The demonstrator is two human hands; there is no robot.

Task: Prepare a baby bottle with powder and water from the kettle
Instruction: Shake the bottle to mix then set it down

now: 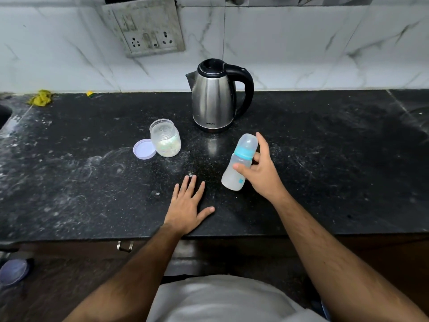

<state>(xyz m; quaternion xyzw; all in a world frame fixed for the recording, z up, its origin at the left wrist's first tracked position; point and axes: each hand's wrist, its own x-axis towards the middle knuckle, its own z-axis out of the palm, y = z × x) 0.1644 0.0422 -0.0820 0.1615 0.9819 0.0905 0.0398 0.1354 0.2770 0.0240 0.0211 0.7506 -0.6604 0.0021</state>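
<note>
**Baby bottle, capped and filled: mixing stage**

Right hand (pixel 262 173) is gripping the baby bottle (pixel 239 162), fingers curled round it, tilted above the worktop (pixel 325 170) middle. Left hand (pixel 188 205) is lying flat near the front edge, fingers spread. Kettle (pixel 214 96) is standing toward the back edge; powder jar (pixel 165 138) and lid (pixel 144 149) left of it. Likely next: shaking firmly, cap tight.

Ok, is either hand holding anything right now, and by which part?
The right hand grips the baby bottle around its clear body, just below the blue collar, tilted. The left hand holds nothing, lying flat on the counter.
</note>
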